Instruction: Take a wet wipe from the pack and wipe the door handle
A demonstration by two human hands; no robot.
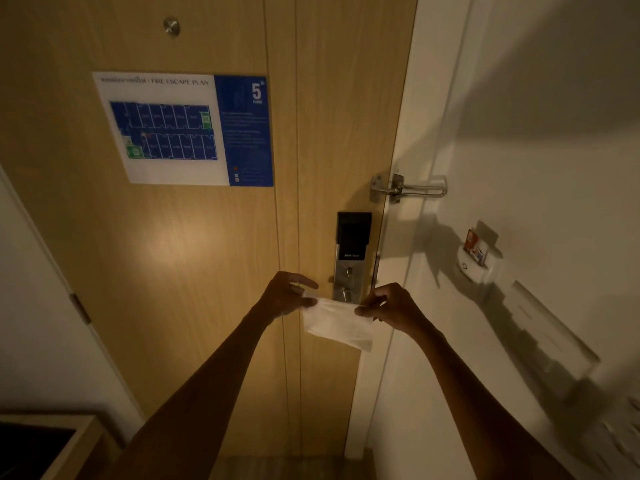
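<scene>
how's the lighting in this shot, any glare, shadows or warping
Head view: dim and warm; a soft glare patch on the tan wooden door; hard shadows on the white wall; wide-angle bending at the edges; the white wet wipe between both hands stays legible.

"FIRE ESCAPE PLAN", "5" on door sign [182, 128]; "SMART LOCK" on lock [351, 256]

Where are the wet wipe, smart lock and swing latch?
wet wipe [337, 325]: head view, middle of the hanging sheet.
smart lock [353, 237]: head view, black upper panel.
swing latch [420, 190]: head view, metal loop bar.
</scene>
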